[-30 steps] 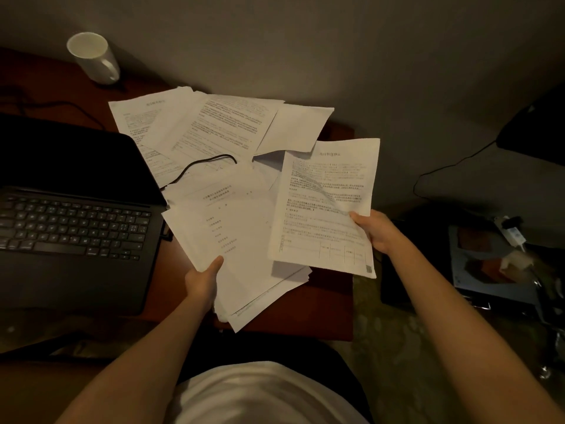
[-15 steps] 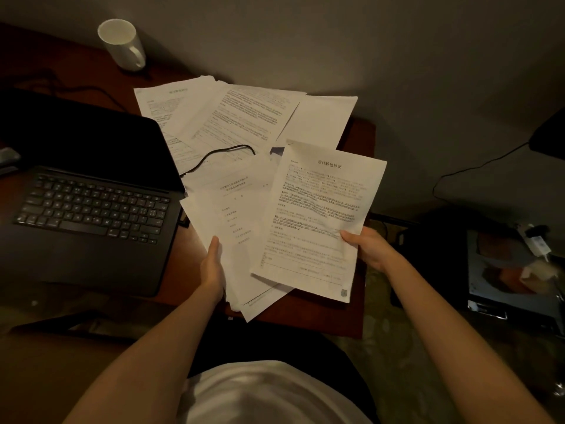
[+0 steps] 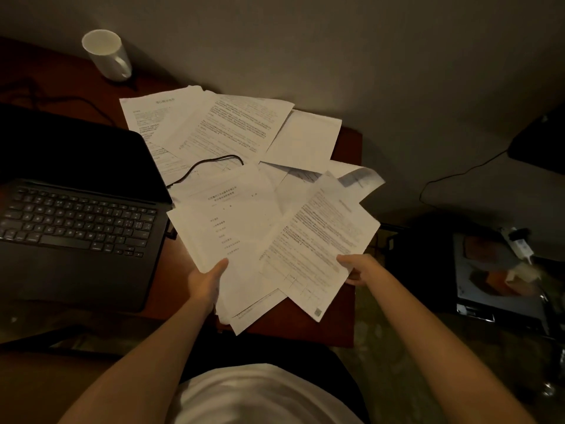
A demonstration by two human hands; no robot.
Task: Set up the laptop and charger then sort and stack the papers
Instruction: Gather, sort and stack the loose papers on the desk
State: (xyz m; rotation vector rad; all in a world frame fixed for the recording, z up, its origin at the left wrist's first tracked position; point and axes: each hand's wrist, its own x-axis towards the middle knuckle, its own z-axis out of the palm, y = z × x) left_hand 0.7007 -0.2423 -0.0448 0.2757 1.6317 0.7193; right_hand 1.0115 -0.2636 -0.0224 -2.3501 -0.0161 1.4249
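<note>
An open black laptop (image 3: 76, 228) sits at the left of the red-brown desk (image 3: 324, 322). A black charger cable (image 3: 211, 163) loops out from its right side across loose papers (image 3: 226, 130) spread at the back. My left hand (image 3: 204, 283) grips the lower edge of a fanned stack of sheets (image 3: 226, 234), thumb on top. My right hand (image 3: 357, 269) pinches the right edge of a single printed sheet (image 3: 318, 246), which lies tilted across the right side of that stack.
A white mug (image 3: 107, 55) stands at the desk's back left by the wall. Right of the desk, on the floor, are dark boxes, a cable (image 3: 452, 179) and a white plug (image 3: 522, 246). The desk's right edge is just beside my right hand.
My right hand has lowered the single sheet and turned it clockwise, so it now lies across the stack. My left hand keeps its hold on the stack.
</note>
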